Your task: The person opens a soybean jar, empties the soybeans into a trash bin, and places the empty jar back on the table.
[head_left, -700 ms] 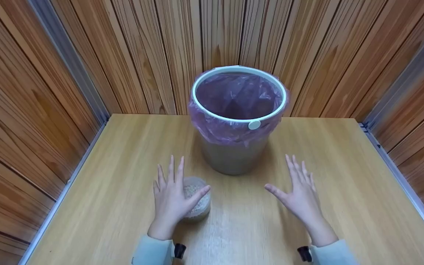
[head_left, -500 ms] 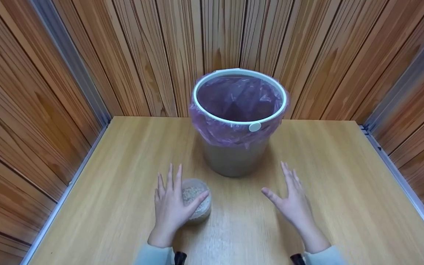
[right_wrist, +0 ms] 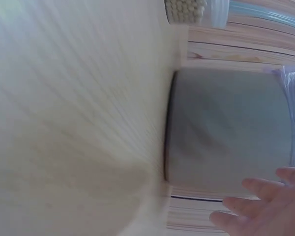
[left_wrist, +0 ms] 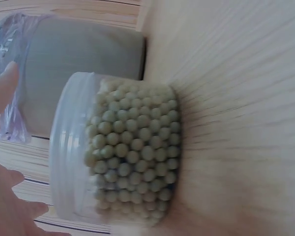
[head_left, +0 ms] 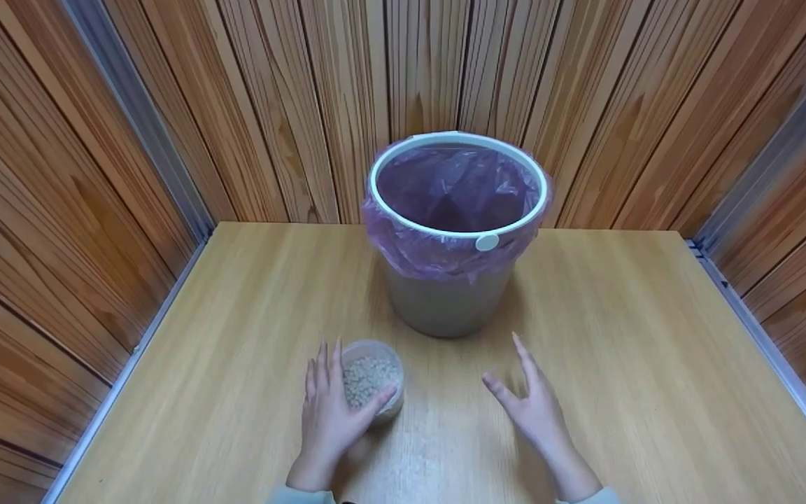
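Left hand [head_left: 336, 420] and right hand [head_left: 537, 413] have both drawn nearer since the earlier frame, the right also shifting left. Each has loosely straight fingers, thumb spread wide, gripping nothing. Left of centre on the worktop [head_left: 655, 350], the jar [left_wrist: 71, 157] of beads [left_wrist: 137, 142] stands beside the left hand, near the bin [head_left: 448, 304].
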Demonstrator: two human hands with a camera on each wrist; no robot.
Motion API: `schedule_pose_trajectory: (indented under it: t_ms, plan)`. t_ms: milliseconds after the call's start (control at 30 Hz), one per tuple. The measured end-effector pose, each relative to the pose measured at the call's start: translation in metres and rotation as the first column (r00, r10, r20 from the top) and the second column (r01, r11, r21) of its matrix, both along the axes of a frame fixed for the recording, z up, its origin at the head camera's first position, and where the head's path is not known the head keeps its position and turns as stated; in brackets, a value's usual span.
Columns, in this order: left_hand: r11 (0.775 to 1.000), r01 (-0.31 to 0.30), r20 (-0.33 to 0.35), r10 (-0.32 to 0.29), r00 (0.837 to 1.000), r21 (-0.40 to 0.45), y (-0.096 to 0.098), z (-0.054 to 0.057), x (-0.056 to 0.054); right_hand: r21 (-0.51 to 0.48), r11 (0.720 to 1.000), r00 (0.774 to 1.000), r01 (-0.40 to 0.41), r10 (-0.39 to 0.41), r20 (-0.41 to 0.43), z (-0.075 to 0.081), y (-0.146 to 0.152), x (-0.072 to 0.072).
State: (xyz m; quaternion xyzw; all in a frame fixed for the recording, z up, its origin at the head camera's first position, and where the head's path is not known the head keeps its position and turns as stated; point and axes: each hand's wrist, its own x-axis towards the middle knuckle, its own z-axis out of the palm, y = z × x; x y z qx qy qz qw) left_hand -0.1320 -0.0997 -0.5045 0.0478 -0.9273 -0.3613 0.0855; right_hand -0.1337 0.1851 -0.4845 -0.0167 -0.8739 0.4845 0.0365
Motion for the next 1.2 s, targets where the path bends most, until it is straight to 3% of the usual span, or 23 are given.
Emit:
schedule_pose_trajectory:
  t_ms: [167, 367, 600, 833, 1200]
  plan:
    - [0.994, -0.003, -0.003, 0.004, 1.0, 0.108, 0.002, -0.011, 0.002, -0.087, 0.996, 1.0, -0.004, 0.005, 0.012, -0.012, -0.008, 0.005]
    - [0.962, -0.059, 0.051, 0.047, 0.998, 0.268, 0.007, -0.022, 0.003, -0.142, 0.99, 0.999, -0.015, 0.022, 0.044, -0.023, -0.016, 0.012]
    - [0.872, -0.142, 0.143, 0.084, 0.986, 0.468, 0.009, -0.028, 0.001, -0.164, 0.986, 0.996, -0.039, 0.051, 0.069, -0.03, -0.023, 0.017]
    - [0.867, -0.177, 0.171, 0.108, 0.979, 0.467, 0.007, -0.03, 0.003, -0.159, 0.983, 0.993, -0.09, 0.101, 0.061, -0.037, -0.026, 0.02]
    - [0.815, -0.211, 0.174, 0.137, 0.975, 0.54, 0.008, -0.033, -0.001, -0.207, 0.972, 0.992, -0.108, 0.118, 0.034, -0.034, -0.022, 0.02]
